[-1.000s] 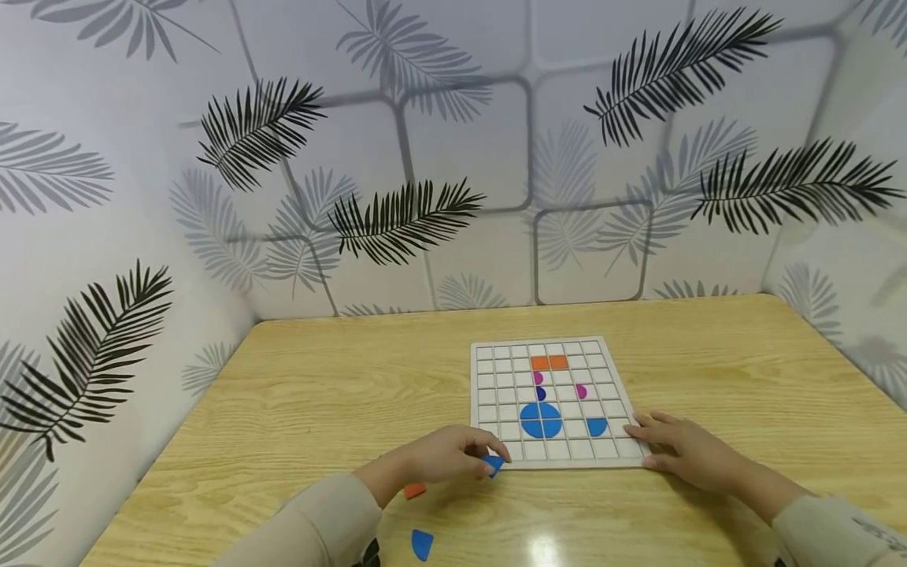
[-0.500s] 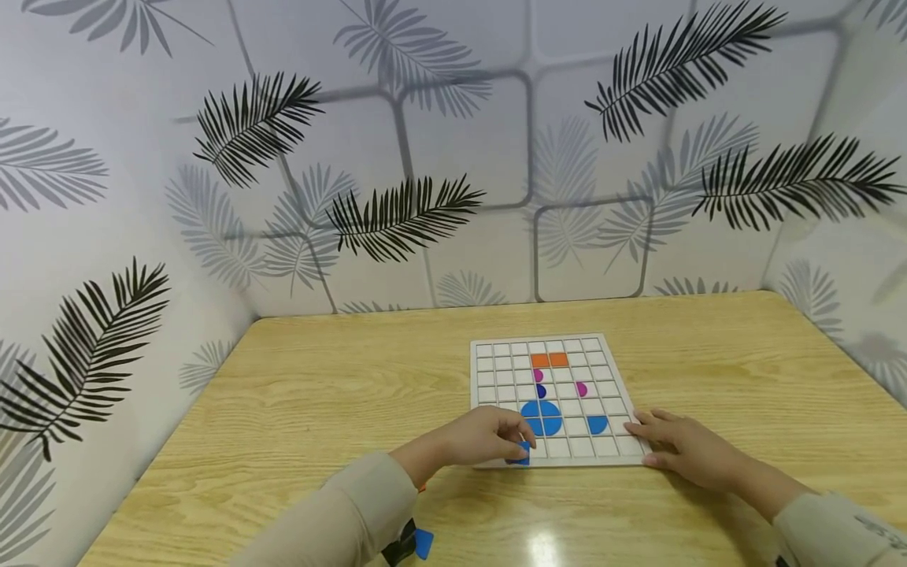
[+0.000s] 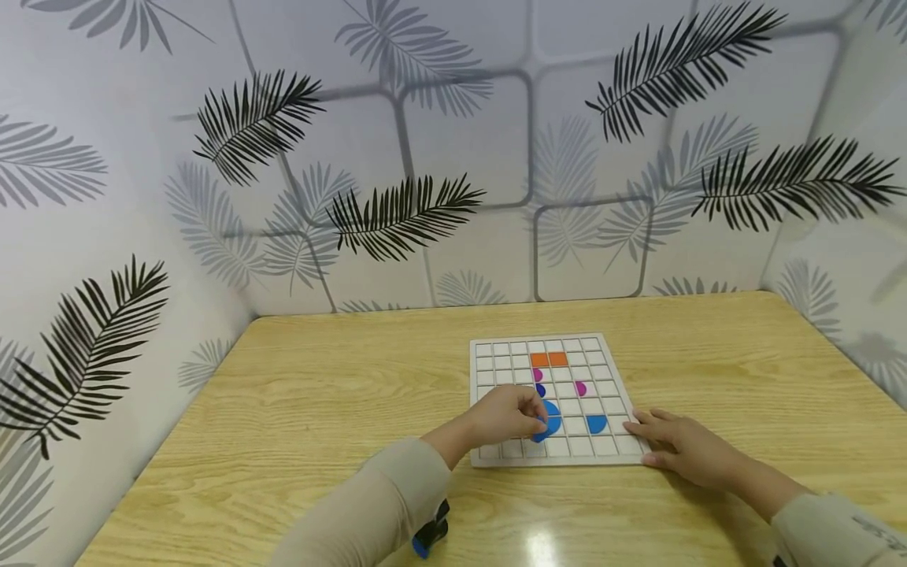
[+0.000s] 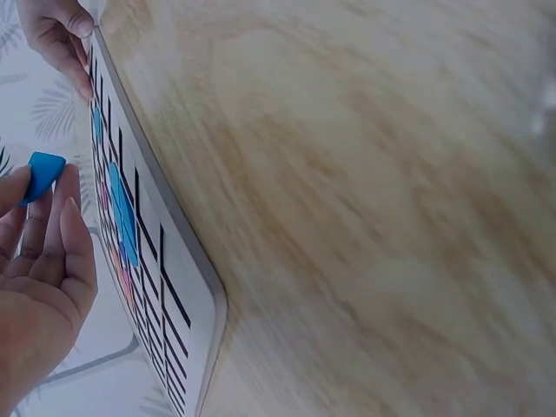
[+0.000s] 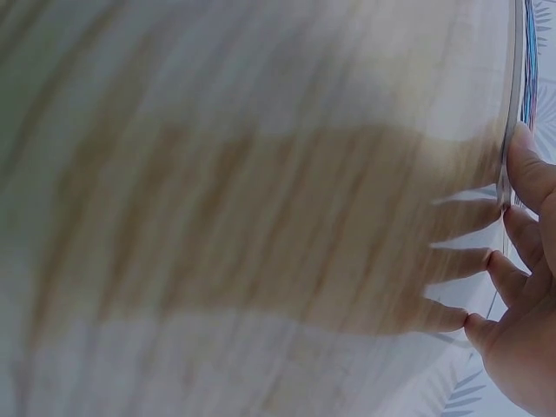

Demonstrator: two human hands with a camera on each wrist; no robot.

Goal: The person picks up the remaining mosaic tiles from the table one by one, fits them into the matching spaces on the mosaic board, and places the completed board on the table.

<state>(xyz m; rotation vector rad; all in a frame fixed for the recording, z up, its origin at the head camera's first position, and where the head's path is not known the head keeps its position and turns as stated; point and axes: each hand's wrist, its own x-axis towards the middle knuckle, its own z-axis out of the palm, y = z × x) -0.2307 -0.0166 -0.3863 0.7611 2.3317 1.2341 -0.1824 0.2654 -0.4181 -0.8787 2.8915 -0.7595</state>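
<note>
My left hand [image 3: 505, 416] pinches a blue quarter-circle tile [image 4: 43, 177] between thumb and fingers, above a white grid board [image 3: 577, 447]. In the left wrist view a gap shows between that tile and the board. Under the hand lies a blue circle [image 3: 553, 411] made of quarter tiles, partly covered by the fingers. My right hand [image 3: 690, 450] rests at the board's right edge, fingertips touching the rim and table. On the board also sit two orange square tiles [image 3: 549, 359], magenta half-circles [image 3: 581, 389], a dark blue half-circle [image 3: 541, 390] and a separate blue quarter tile [image 3: 597, 424].
The board lies on a wood-grain table [image 3: 340, 378]. Near the front, another blue tile [image 3: 420, 548] shows partly behind the black device on my left wrist. A wall with leaf patterns [image 3: 407, 220] stands behind the table.
My left hand has moved right and farther forward, carrying the blue quarter-circle tile from the board's near left corner to above the blue circle. My right hand has stayed in place.
</note>
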